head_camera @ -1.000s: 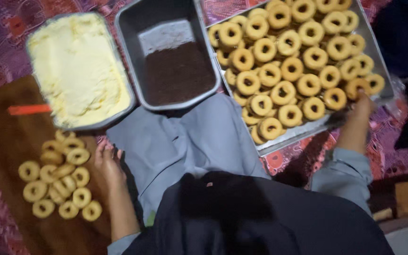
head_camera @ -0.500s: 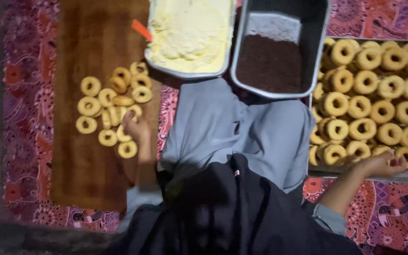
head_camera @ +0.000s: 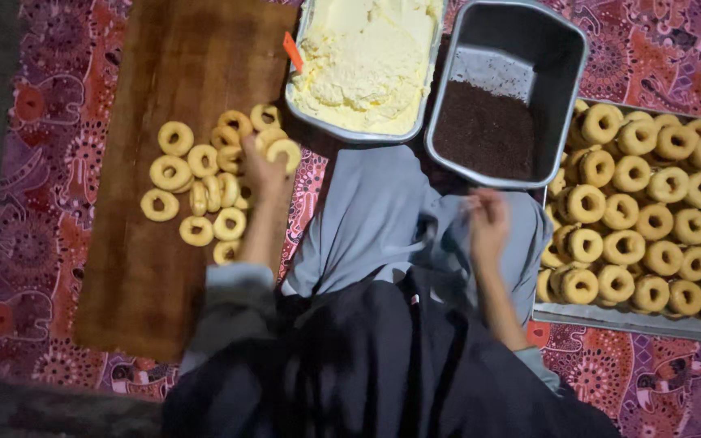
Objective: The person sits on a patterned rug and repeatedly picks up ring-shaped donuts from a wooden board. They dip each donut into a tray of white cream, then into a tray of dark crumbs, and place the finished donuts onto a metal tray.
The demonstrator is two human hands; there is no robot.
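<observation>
Seen from above, a seated person's left hand (head_camera: pixel 263 169) has moved up onto a pile of small ring-shaped pastries (head_camera: pixel 204 182) on a brown wooden board (head_camera: pixel 156 268) and closes around one ring (head_camera: pixel 284 151) at the pile's near edge; half a second ago it lay lower, beside the pile. The right hand (head_camera: pixel 488 219) has left the metal tray of rings (head_camera: pixel 651 243), where it rested before, and now hovers over the grey-clad knee just beside that tray; it is blurred, the fingers seem loosely curled, and whether it holds anything cannot be told. Beyond the left hand sits a metal pan of pale yellow cream (head_camera: pixel 367 65) with an orange handle (head_camera: pixel 292 51) at its edge. Beyond the right hand stands a deep metal pan of dark brown crumbs (head_camera: pixel 488 134). A patterned purple cloth (head_camera: pixel 651 49) lies under everything.
</observation>
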